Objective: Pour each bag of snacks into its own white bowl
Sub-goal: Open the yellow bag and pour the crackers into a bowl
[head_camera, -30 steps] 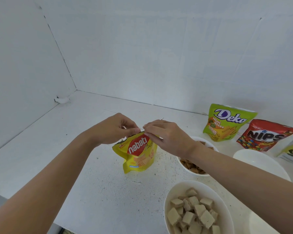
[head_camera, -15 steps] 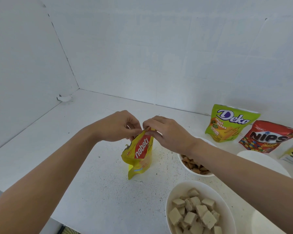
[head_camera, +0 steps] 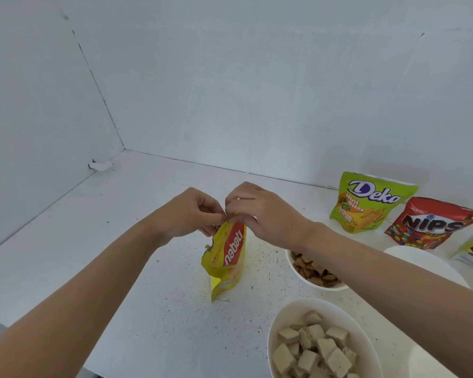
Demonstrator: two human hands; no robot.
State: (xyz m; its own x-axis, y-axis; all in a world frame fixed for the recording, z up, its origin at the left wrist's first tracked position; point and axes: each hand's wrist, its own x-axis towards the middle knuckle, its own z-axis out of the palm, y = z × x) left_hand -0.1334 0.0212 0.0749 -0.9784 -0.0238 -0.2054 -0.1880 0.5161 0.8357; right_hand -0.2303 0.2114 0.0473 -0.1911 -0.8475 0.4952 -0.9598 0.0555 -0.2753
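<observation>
Pinching the top edge of the yellow Nabati bag (head_camera: 227,260) with both hands, left hand (head_camera: 191,211) and right hand (head_camera: 265,216), fingers curled tight on the seal. Held upright, long axis near vertical: top up, bottom corner down at the white surface (head_camera: 175,309), lettering running upward. Sits left of and beyond the wafer bowl (head_camera: 290,315). Farther behind that bowl: brown-snack bowl (head_camera: 288,257), Deka bag (head_camera: 369,200), Nips bag (head_camera: 432,225).

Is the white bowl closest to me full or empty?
Partly full: the nearest white bowl holds a pile of pale square wafer pieces.
</observation>
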